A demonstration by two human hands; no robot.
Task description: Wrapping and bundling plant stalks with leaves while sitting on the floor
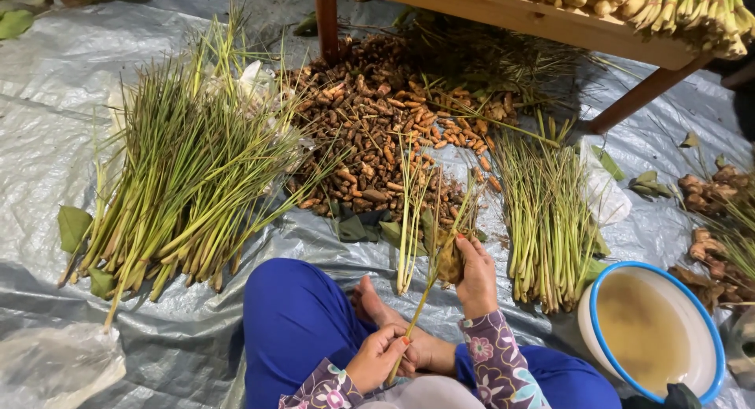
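My left hand (377, 358) pinches the lower end of a long green lemongrass stalk (429, 287) above my lap. My right hand (474, 274) grips the stalk higher up, closed around its brown, dried leafy part (449, 261). The stalk's thin tips fan out upward past my right hand. I sit cross-legged in blue trousers, with a bare foot (370, 300) under my hands. A small bunch of lemongrass (410, 220) lies just in front of my knees.
A large pile of lemongrass (185, 173) lies at left, a neater bunch (546, 220) at right, and a heap of turmeric roots (373, 126) between them on a grey plastic sheet (47, 141). A blue-rimmed basin of murky water (651, 330) stands at right. A wooden table (550, 23) spans the back.
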